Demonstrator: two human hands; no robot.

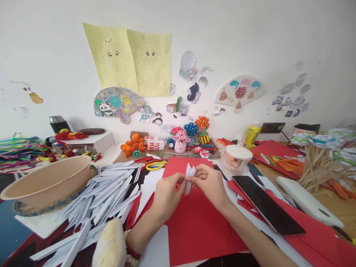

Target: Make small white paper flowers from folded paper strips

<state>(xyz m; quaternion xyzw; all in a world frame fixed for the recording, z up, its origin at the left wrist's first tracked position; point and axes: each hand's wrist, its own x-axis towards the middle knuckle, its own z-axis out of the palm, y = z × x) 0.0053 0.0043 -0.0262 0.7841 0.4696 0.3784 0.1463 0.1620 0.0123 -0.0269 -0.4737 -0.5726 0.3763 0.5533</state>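
Between both hands, above a large red paper sheet (194, 222), is a small folded white paper strip (189, 171) standing roughly upright. My left hand (170, 191) pinches it from the left with thumb and forefinger. From the right, my right hand (208, 181) grips the same strip, fingers curled and thumb pressed on it. The strip's upper end splits into pointed layers. To the left lies a big heap of folded white paper strips (108, 189). A pair of yellow-handled scissors (156, 165) rests behind my left hand.
A beige basin (47, 181) stands at the left, and a plush toy (109, 244) is near my left forearm. On the right lie a black phone (268, 205), a white power bank (308, 200) and a lidded plastic tub (236, 159). Craft flower pots (180, 144) line the back.
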